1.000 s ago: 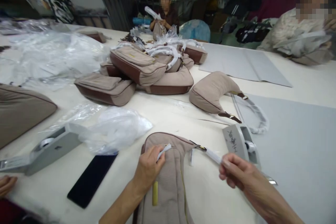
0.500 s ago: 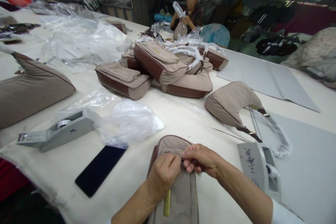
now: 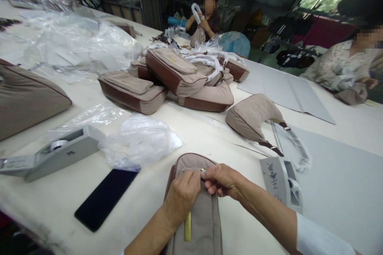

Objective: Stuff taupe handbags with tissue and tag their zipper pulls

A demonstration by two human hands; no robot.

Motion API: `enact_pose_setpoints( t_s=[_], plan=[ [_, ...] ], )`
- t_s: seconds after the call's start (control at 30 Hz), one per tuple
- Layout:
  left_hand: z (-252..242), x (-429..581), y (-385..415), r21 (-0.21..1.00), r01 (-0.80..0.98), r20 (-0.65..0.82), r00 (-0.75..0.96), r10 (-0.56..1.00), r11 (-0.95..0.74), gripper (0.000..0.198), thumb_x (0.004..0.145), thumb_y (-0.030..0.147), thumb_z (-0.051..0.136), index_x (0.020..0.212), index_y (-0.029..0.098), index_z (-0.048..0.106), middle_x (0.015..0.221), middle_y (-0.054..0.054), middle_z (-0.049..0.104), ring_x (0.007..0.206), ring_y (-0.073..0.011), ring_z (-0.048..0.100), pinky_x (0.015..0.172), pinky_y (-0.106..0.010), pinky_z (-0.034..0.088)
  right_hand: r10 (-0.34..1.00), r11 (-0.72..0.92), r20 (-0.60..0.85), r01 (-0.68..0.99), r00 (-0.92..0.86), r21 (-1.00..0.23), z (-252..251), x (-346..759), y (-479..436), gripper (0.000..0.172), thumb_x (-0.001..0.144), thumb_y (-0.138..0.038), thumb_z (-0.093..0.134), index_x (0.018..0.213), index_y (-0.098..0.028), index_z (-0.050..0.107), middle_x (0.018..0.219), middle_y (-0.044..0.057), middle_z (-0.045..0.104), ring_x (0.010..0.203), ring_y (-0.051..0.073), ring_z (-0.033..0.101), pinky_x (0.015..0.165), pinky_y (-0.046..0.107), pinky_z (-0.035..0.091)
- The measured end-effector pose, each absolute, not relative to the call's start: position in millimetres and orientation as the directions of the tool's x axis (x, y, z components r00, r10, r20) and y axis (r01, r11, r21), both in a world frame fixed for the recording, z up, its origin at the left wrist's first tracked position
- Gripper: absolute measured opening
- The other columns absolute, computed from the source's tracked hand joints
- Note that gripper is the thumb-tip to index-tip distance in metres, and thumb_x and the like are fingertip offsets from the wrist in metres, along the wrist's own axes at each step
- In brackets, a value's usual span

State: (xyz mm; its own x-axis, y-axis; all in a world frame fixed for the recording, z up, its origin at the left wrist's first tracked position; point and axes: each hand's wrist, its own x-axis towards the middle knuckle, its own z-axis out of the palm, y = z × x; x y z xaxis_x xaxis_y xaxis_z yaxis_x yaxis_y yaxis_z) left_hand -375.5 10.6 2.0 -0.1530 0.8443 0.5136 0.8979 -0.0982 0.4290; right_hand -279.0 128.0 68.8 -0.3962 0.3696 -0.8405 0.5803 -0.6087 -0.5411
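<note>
A taupe handbag (image 3: 202,215) with brown trim and a yellow-gold strip on its front lies flat before me. My left hand (image 3: 183,191) rests on its upper part, thumb and fingers pinched together. Against those fingertips, my right hand (image 3: 220,181) is also closed in a pinch, its other fingers curled. A small gold metal fitting (image 3: 202,170) shows just above the fingertips, at the pocket's top edge. Between the two pinches is a small dark bit, mostly covered by the fingers, and I cannot make out what it is.
A black phone (image 3: 106,199) and a grey tape dispenser (image 3: 66,153) lie left, beside crumpled clear plastic (image 3: 140,139). Another dispenser (image 3: 281,183) stands right, near a curved shoulder bag (image 3: 254,117). Several bags (image 3: 176,69) are piled ahead. Other people (image 3: 209,16) sit around the table.
The view has turned a little to the right, so the table's things sit further left and a person at the right shows more. Both hands keep their pinch on the same spot.
</note>
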Motion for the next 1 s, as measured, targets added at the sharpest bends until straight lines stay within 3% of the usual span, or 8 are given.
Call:
enact_pose_setpoints(
  t_s=[0.13, 0.3, 0.4, 0.53, 0.73, 0.87, 1.0],
  plan=[
    [-1, -375, 11, 0.464, 0.885, 0.458, -0.2, 0.866, -0.042, 0.016, 0.087, 0.01, 0.042, 0.088, 0.014, 0.058, 0.07, -0.005, 0.058, 0.062, -0.018, 0.058, 0.057, -0.03, 0.048, 0.344, -0.7, -0.869, 0.519, -0.356, -0.49, 84, -273, 118, 0.004, 0.073, -0.01, 0.06, 0.071, -0.012, 0.057, 0.057, 0.0, 0.063, 0.04, 0.006, 0.055, 0.034, 0.012, 0.041],
    [17, -378, 15, 0.662, 0.746, 0.177, -0.254, 0.951, 0.076, 0.021, 0.087, 0.013, 0.039, 0.083, 0.015, 0.059, 0.077, -0.007, 0.061, 0.07, -0.0193, 0.059, 0.064, -0.031, 0.047, 0.453, -0.754, -0.834, 0.364, -0.316, -0.547, 83, -268, 98, 0.026, 0.072, -0.012, 0.063, 0.086, -0.02, 0.043, 0.06, -0.003, 0.063, 0.047, 0.008, 0.059, 0.042, 0.016, 0.049],
    [34, -385, 20, 0.791, 0.583, -0.036, -0.262, 0.964, 0.188, 0.02, 0.083, 0.014, 0.041, 0.074, 0.016, 0.059, 0.072, -0.004, 0.062, 0.07, -0.0175, 0.057, 0.066, -0.028, 0.042, 0.507, -0.763, -0.799, 0.264, -0.324, -0.59, 73, -268, 88, 0.032, 0.07, -0.014, 0.064, 0.088, -0.021, 0.038, 0.061, -0.002, 0.064, 0.05, 0.01, 0.061, 0.045, 0.019, 0.051],
    [43, -395, 26, 0.907, 0.177, -0.335, -0.25, 0.908, 0.383, 0.014, 0.072, 0.02, 0.052, 0.06, 0.016, 0.057, 0.059, 0.002, 0.056, 0.06, -0.0129, 0.048, 0.057, -0.024, 0.034, 0.567, -0.741, -0.762, 0.211, -0.312, -0.637, 61, -269, 75, 0.041, 0.065, -0.02, 0.07, 0.086, -0.023, 0.036, 0.062, -0.005, 0.063, 0.054, 0.012, 0.062, 0.048, 0.023, 0.053],
    [38, -400, 29, 0.796, -0.198, -0.597, -0.099, 0.796, 0.573, 0.017, 0.065, 0.032, 0.049, 0.057, 0.018, 0.045, 0.044, 0.008, 0.041, 0.035, -0.004, 0.023, 0.038, -0.02, 0.014, 0.688, -0.654, -0.662, 0.142, -0.297, -0.743, 46, -274, 62, 0.05, 0.059, -0.037, 0.075, 0.084, -0.023, 0.033, 0.064, -0.005, 0.062, 0.054, 0.011, 0.06, 0.047, 0.023, 0.053],
    [38, -405, 30, 0.722, -0.328, -0.651, -0.026, 0.759, 0.609, 0.017, 0.06, 0.031, 0.052, 0.054, 0.017, 0.044, 0.046, 0.007, 0.044, 0.034, -0.0018, 0.025, 0.036, -0.018, 0.012, 0.777, -0.488, -0.54, 0.231, -0.324, -0.842, 42, -277, 60, 0.047, 0.065, -0.042, 0.069, 0.088, -0.023, 0.033, 0.062, -0.005, 0.063, 0.05, 0.011, 0.058, 0.039, 0.018, 0.046],
    [35, -409, 30, 0.671, -0.384, -0.69, -0.01, 0.724, 0.635, 0.018, 0.059, 0.032, 0.056, 0.055, 0.017, 0.046, 0.044, 0.007, 0.045, 0.032, -0.0018, 0.027, 0.034, -0.017, 0.013, 0.802, -0.348, -0.494, 0.409, -0.337, -0.844, 42, -277, 63, 0.041, 0.072, -0.046, 0.062, 0.094, -0.021, 0.037, 0.058, -0.005, 0.062, 0.039, 0.011, 0.053, 0.032, 0.016, 0.036]
  ],
)
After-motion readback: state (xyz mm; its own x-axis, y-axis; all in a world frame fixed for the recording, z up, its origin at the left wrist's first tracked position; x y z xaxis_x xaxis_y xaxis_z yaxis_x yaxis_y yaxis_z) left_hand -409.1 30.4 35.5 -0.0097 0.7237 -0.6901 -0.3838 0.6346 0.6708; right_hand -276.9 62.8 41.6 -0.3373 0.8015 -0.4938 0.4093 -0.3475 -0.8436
